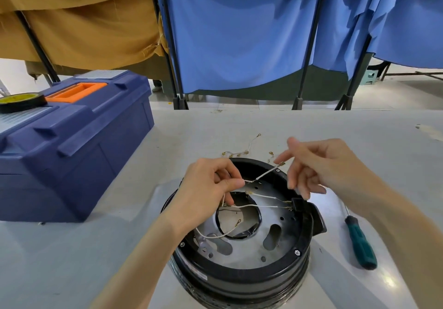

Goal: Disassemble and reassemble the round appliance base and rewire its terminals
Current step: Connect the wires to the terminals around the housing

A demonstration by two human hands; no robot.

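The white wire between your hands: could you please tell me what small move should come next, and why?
Probably bring the terminal of the wire down to the black socket on the base's right rim. The left hand and right hand pinch the wire taut above the base, and two wires already end at that socket.

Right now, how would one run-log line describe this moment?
left hand: pinches white wire | right hand: holds its brass terminal | round appliance base: open, wires exposed | screwdriver: idle beside base
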